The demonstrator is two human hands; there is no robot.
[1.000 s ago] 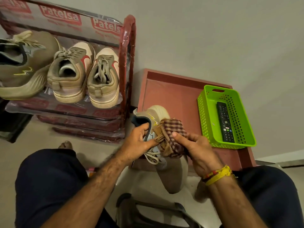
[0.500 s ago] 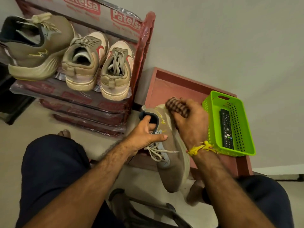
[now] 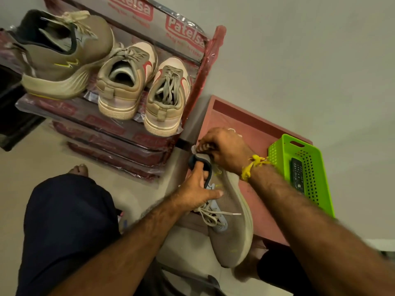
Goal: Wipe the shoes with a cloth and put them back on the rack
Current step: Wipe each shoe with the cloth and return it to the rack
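The grey-brown sneaker (image 3: 232,221) you are wiping sits in the middle of the view, held over the near left corner of a low red table (image 3: 245,133), heel pointing far and toe pointing near, its loose laces (image 3: 210,214) spilling out.

At the far left, a red shoe rack (image 3: 205,67) wrapped in clear printed plastic carries three shoes on its top shelf. Leftmost is an olive sneaker (image 3: 64,54) lying tilted, matching the one you hold. Just right of it stands a pair of beige-and-pink sneakers, the left one (image 3: 126,77) and the right one (image 3: 167,97) side by side, heels toward you.

Below the rack, your left knee in dark trousers (image 3: 68,221) fills the near left, with a bare toe (image 3: 80,168) showing beyond it.

Your left hand (image 3: 198,189) grips the shoe at its collar, thumb hooked inside the dark opening and fingers curled round the outside. Your right hand (image 3: 224,148), with a yellow thread band (image 3: 252,165) at the wrist, is bunched tight on the heel, fingers clamped round the checked cloth (image 3: 203,145), of which only a sliver shows.

On the right side of the table sits a lime-green plastic basket (image 3: 316,167) holding a black remote control (image 3: 297,175).
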